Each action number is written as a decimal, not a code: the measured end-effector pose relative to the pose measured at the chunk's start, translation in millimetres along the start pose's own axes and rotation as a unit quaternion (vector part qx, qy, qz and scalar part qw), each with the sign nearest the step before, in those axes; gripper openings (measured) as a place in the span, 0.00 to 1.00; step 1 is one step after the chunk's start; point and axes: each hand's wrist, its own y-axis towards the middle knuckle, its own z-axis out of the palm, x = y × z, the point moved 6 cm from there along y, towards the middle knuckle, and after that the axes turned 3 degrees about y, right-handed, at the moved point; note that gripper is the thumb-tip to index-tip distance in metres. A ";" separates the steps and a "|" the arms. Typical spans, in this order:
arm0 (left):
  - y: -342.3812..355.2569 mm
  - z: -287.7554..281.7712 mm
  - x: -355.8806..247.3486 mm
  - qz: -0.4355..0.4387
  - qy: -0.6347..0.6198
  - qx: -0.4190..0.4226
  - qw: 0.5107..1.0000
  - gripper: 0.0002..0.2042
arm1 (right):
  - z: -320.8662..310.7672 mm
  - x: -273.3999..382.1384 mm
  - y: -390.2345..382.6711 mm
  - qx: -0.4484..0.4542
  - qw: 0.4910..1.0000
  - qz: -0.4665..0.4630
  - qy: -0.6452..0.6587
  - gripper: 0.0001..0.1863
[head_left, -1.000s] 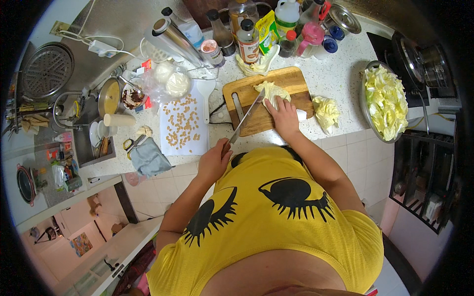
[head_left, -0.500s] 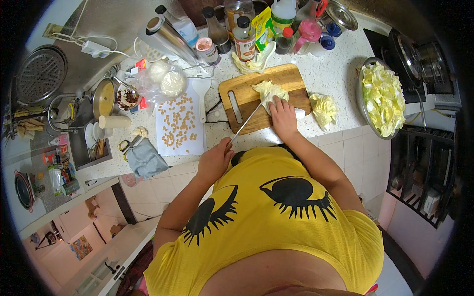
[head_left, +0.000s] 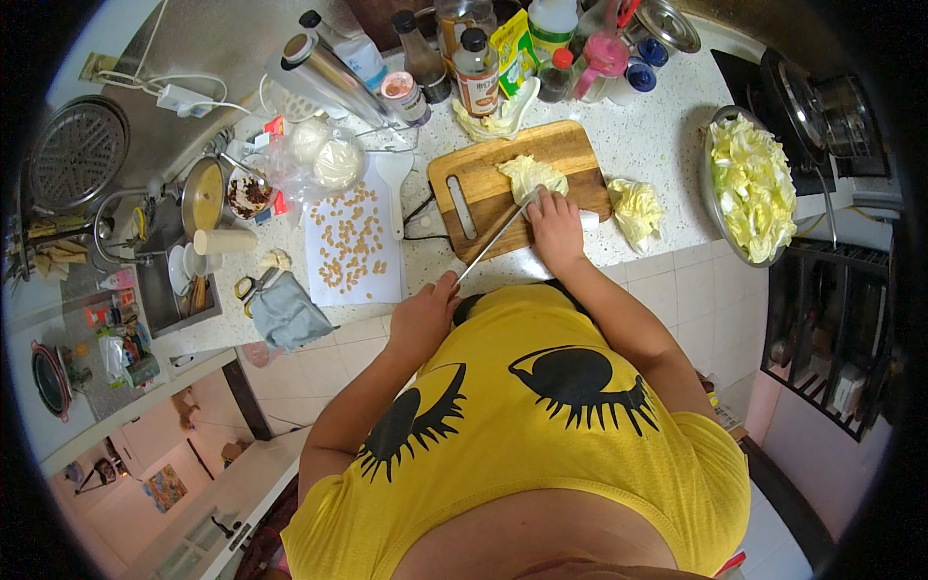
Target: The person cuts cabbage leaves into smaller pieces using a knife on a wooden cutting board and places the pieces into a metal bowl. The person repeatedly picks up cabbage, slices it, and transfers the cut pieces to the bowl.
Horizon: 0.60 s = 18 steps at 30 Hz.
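Note:
My left hand is closed around the handle of a kitchen knife. Its long blade slants up and to the right over the wooden cutting board, and the tip end meets a piece of pale yellow cabbage. On that piece, just right of the blade, my right hand presses with bent fingers. Part of the cabbage is hidden under those fingers. A white thing shows beside the right hand. Another cabbage chunk sits on the counter right of the board.
An oval metal bowl heaped with cut cabbage stands at the right, near the stove. Bottles and jars line the back. Nuts lie on white paper to the left, near scissors and a grey cloth.
The knife blade has shifted slightly right and now reaches closer to the right hand's fingers. The right hand stays on the cabbage.

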 end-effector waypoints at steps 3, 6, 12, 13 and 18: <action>1.9 4.8 0.8 -0.004 0.011 0.018 1.000 0.12 | 0.3 1.2 0.2 0.007 1.000 0.005 -0.007 0.16; 6.2 6.8 -2.4 -0.017 0.036 0.042 0.998 0.12 | 1.6 1.4 0.4 0.020 1.000 0.006 -0.009 0.16; 12.3 10.5 -3.1 -0.012 0.039 0.051 0.998 0.11 | 5.3 2.6 0.5 0.037 0.999 0.013 0.001 0.16; 14.0 14.0 -1.5 -0.006 0.041 0.050 0.998 0.11 | 6.5 2.3 0.3 0.036 0.999 0.014 0.002 0.16; 26.4 25.2 7.5 -0.032 0.034 0.084 0.995 0.11 | 3.5 -1.7 1.7 0.007 1.000 0.024 0.012 0.16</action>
